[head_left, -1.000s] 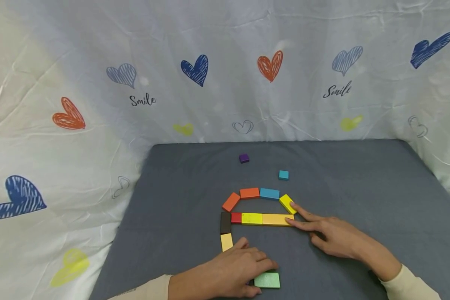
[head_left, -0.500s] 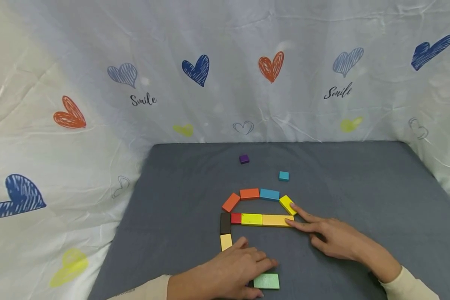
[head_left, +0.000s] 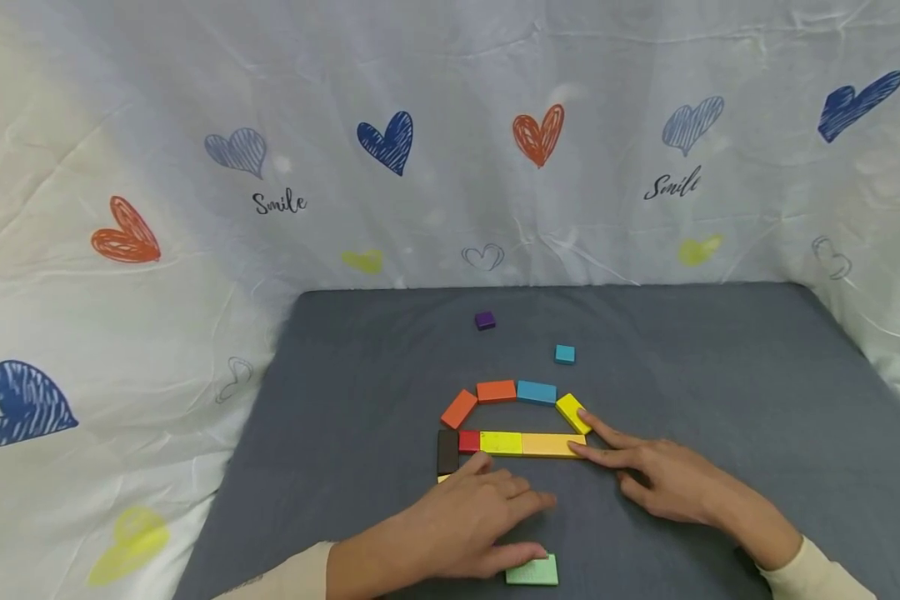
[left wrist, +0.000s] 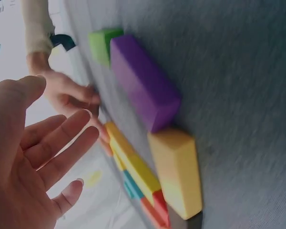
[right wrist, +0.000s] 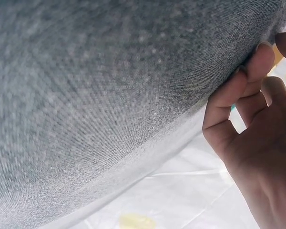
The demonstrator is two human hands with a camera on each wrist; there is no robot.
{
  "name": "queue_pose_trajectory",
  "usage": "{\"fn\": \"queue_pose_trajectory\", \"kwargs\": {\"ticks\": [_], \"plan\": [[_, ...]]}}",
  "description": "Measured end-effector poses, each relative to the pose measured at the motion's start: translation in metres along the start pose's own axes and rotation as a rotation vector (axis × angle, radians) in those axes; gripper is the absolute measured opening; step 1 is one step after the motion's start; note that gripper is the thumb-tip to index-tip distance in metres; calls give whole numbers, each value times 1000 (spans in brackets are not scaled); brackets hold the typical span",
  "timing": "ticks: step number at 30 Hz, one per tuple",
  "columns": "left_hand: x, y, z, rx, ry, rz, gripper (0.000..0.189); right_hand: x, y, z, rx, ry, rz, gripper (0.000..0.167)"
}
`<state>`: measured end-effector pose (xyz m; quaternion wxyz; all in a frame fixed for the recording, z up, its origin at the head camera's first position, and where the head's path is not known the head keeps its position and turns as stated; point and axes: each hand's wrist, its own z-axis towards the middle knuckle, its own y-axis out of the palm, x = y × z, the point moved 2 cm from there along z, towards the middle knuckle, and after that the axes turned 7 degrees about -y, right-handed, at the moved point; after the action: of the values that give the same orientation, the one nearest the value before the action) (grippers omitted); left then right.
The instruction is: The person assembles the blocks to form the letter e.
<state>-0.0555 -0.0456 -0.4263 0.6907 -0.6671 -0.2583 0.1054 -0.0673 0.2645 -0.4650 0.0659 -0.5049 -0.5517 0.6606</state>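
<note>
My left hand (head_left: 472, 525) hovers over the near blocks with fingers spread and holds nothing. In the left wrist view a purple block (left wrist: 143, 81) lies below it, between a green block (left wrist: 102, 47) and a pale yellow block (left wrist: 176, 171). In the head view the left hand hides the purple block and most of the pale yellow one. My right hand (head_left: 667, 479) has two fingers extended: one touches the tilted yellow block (head_left: 571, 412), the other the right end of the light orange block (head_left: 546, 445). Its other fingers are bent under.
A red block (head_left: 468, 442) and a lime-yellow block (head_left: 501, 442) continue the row from a black block (head_left: 447, 452). Orange blocks (head_left: 497, 391) and a blue block (head_left: 536, 392) arch behind. A small purple block (head_left: 485, 321) and a teal block (head_left: 565, 355) lie farther back.
My left hand has risen and shifted slightly forward, its thumb swinging out over the green block in the head view. The right hand keeps its place on the blocks.
</note>
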Motion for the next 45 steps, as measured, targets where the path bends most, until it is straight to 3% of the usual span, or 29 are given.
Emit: {"fn": "queue_pose_trajectory", "kwargs": {"ticks": [4,8,13,16,18,24,31,45], "plan": [[-11,-15,6,111,-16,-66,54,0,-2,-1,6,1,-6,70],[-31,-35,16,191,-83,-114,51,1,-2,-2,15,-4,-14,70],[-65,-59,34,309,-174,-158,40,0,1,-3,19,-27,-8,70],[-88,-67,46,377,-223,-185,36,0,2,-3,23,-43,-5,69],[-102,-69,53,389,-259,-206,35,0,3,-3,30,-57,-9,70],[-134,-64,70,365,-336,-214,37,-1,6,-2,33,-78,-5,69],[-155,-57,85,358,-379,-216,34,0,4,-1,27,-60,9,69],[-194,-28,119,165,-506,-138,53,1,4,-2,31,-57,-12,72]]}}
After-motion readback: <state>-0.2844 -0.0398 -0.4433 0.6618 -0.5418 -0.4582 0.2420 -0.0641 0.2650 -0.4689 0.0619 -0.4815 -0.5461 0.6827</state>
